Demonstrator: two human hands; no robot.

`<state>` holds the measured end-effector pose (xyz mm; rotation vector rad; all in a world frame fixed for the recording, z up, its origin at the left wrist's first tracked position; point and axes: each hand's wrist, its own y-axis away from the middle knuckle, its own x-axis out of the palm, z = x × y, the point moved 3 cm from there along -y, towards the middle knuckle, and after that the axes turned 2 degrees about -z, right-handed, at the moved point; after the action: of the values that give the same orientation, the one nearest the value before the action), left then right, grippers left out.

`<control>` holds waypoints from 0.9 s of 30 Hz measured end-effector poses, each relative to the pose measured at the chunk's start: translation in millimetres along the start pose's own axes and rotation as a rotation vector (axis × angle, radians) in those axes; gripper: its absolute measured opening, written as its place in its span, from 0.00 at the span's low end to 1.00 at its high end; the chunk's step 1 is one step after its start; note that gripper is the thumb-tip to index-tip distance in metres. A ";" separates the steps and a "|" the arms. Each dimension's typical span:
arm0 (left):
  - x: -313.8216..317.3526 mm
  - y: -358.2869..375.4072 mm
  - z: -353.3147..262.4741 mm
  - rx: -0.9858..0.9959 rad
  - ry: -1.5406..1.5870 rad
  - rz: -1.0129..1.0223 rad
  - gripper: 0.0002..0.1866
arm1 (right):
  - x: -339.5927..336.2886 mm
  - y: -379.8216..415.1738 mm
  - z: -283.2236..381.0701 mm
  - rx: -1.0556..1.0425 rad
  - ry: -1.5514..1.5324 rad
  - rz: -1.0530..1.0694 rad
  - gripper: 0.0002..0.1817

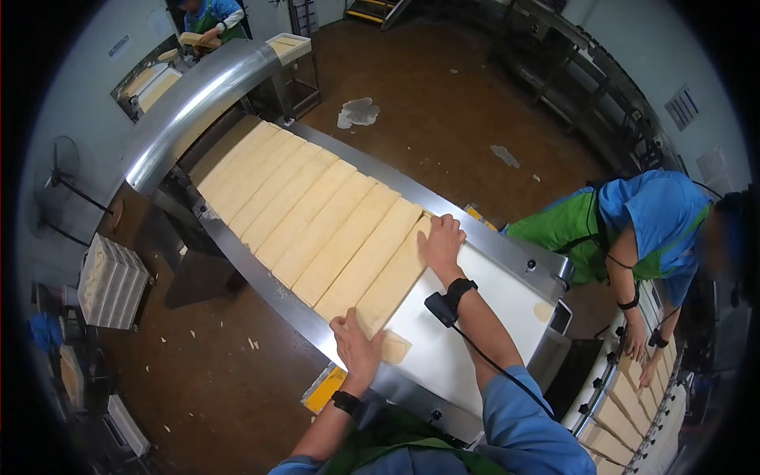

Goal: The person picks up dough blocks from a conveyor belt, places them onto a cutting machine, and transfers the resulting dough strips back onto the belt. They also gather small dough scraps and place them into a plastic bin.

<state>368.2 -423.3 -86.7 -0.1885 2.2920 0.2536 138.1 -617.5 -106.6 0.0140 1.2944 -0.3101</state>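
Several long, pale yellow dough slabs [305, 214] lie side by side across the white conveyor belt [467, 317]. My left hand [359, 348] grips the near left end of the closest dough slab [393, 277], its fingers bent over that end. At the slab's other end, my right hand [442, 244] holds on with fingers curled over the corner. The slab rests flat on the belt, touching its neighbour. A small flat piece of dough [394, 347] sits on the belt just right of my left hand.
A curved metal hood [206, 103] spans the belt's far end. On the right, a co-worker [641, 229] handles slabs on a second conveyor [617, 412]. Another person [214, 20] works at the back left. Stacked white trays [115, 281] stand on the floor at left.
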 end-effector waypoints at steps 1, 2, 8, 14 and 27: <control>3.3 1.9 1.1 0.010 -0.020 -0.016 0.47 | 0.0 -1.4 0.6 -0.025 0.017 0.022 0.27; 6.0 3.5 2.0 0.019 -0.042 -0.031 0.48 | -0.7 -2.5 0.4 -0.027 0.017 0.020 0.27; 11.3 4.6 -12.8 -0.048 -0.010 -0.016 0.47 | -10.3 -3.8 -4.1 0.117 -0.010 0.093 0.29; 18.7 8.1 -34.4 0.202 -0.145 0.101 0.44 | -58.5 59.3 -95.8 0.240 0.058 -0.104 0.24; 84.3 -7.9 -54.5 0.715 -0.308 0.354 0.44 | -109.0 231.6 -168.1 0.701 -0.249 -0.392 0.30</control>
<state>274.9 -448.8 -114.7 0.5834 1.9575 -0.3440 8.0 -340.9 -87.9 0.3086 0.8825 -1.0579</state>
